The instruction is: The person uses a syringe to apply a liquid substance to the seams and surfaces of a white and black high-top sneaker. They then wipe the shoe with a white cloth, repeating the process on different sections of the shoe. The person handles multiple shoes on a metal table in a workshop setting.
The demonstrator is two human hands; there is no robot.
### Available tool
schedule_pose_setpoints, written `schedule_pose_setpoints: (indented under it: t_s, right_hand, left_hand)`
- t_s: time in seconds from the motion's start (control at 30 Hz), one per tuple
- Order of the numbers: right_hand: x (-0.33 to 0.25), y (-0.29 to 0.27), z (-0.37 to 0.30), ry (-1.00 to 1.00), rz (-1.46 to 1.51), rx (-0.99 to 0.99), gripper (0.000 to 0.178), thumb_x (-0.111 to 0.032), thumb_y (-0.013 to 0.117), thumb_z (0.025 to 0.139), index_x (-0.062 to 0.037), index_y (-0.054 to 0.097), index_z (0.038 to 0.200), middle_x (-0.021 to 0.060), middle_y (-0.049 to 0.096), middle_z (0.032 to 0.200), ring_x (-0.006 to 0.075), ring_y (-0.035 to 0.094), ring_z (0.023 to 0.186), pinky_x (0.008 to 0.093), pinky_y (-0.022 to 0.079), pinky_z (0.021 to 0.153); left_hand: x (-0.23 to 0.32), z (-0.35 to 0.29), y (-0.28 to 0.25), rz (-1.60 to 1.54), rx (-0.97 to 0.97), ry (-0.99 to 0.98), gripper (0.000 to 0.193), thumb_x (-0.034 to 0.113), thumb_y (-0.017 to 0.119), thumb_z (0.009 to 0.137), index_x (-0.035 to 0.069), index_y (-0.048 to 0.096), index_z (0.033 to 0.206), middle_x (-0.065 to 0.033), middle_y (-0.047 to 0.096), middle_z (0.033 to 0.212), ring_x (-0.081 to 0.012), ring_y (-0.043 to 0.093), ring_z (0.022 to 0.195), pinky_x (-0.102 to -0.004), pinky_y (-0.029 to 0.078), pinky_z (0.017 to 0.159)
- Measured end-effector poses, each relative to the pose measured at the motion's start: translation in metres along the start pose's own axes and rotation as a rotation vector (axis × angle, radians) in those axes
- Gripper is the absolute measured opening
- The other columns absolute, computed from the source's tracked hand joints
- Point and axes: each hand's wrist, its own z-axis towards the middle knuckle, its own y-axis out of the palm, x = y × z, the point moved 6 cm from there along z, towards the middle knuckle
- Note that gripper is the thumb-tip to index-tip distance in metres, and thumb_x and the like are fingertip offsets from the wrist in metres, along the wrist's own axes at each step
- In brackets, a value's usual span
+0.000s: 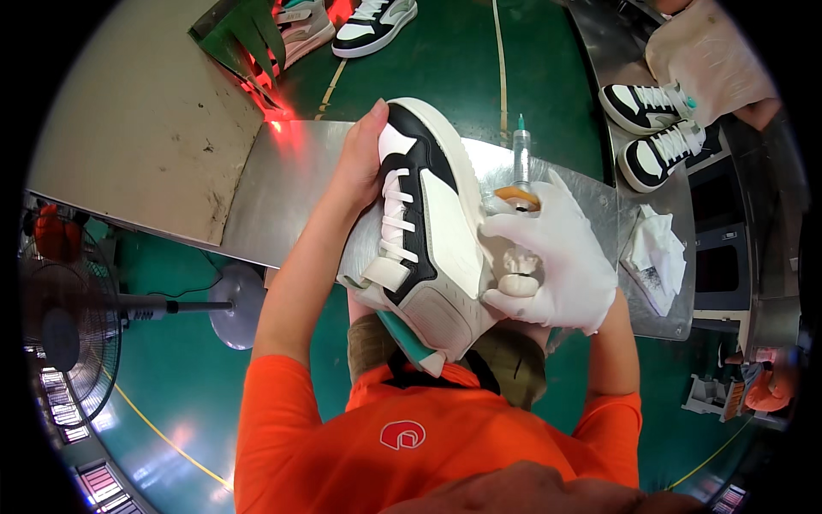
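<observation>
A white, black and grey high-top sneaker [432, 231] tilts across my front, its toe pointing away. My bare left hand [364, 158] is closed around the toe end, thumb by the toe cap. In a white glove, my right hand [561, 248] is curled beside the sole and heel, fingertips at the shoe's edge. Between its thumb and forefinger sits a small tied white wad [519, 278], apparently in its grip. Just beyond the fingers are a syringe [522, 154] with a green tip and an amber-rimmed round piece [518, 199]; whether the hand touches these is unclear.
A metal bench [291, 184] lies below the shoe, with a crumpled white cloth [655, 253] at right. Sneakers [655, 154] stand near another person's covered arm [711, 64]. More shoes [374, 26] are on the green surface ahead, beside a red-lit opening [265, 81]. A fan [73, 321] stands left.
</observation>
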Motion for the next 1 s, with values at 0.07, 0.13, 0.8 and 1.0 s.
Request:
schedule_pose_setpoints:
  t_s: [0.07, 0.13, 0.8, 1.0]
  right_hand:
    - [0.003, -0.005, -0.004, 0.008, 0.129, 0.103, 0.050, -0.033, 0.080, 0.059, -0.0127, 0.066, 0.102, 0.0193, 0.055, 0.106, 0.0388, 0.052, 0.100, 0.0468, 0.040, 0.094]
    - [0.005, -0.010, -0.007, 0.055, 0.167, 0.137, 0.051, -0.030, 0.081, 0.058, -0.0130, 0.065, 0.103, 0.0194, 0.055, 0.110, 0.0383, 0.052, 0.101, 0.0442, 0.041, 0.092]
    - [0.002, 0.010, 0.008, 0.042, 0.015, 0.024, 0.052, -0.036, 0.081, 0.058, -0.0141, 0.066, 0.103, 0.0188, 0.050, 0.098, 0.0379, 0.047, 0.094, 0.0451, 0.041, 0.085]
    - [0.022, -0.005, -0.014, 0.129, 0.423, 0.192, 0.044, -0.024, 0.078, 0.056, -0.0115, 0.064, 0.095, 0.0184, 0.053, 0.114, 0.0342, 0.055, 0.107, 0.0382, 0.042, 0.094]
  left_hand:
    - [0.000, 0.001, -0.001, -0.003, -0.016, 0.013, 0.044, 0.039, 0.048, 0.099, -0.002, 0.060, 0.106, -0.0124, 0.068, 0.095, -0.0210, 0.067, 0.081, -0.0346, 0.055, 0.074]
    - [0.001, 0.000, 0.001, 0.020, -0.029, 0.023, 0.044, 0.039, 0.048, 0.099, -0.002, 0.060, 0.106, -0.0121, 0.068, 0.095, -0.0206, 0.067, 0.081, -0.0343, 0.055, 0.074]
    - [0.001, 0.001, 0.002, 0.009, -0.029, 0.013, 0.040, 0.038, 0.049, 0.099, 0.000, 0.058, 0.106, -0.0109, 0.067, 0.096, -0.0199, 0.066, 0.081, -0.0341, 0.055, 0.074]
    - [0.004, 0.001, 0.001, 0.031, -0.044, 0.054, 0.040, 0.036, 0.048, 0.099, -0.001, 0.058, 0.109, -0.0106, 0.066, 0.097, -0.0195, 0.066, 0.084, -0.0333, 0.054, 0.076]
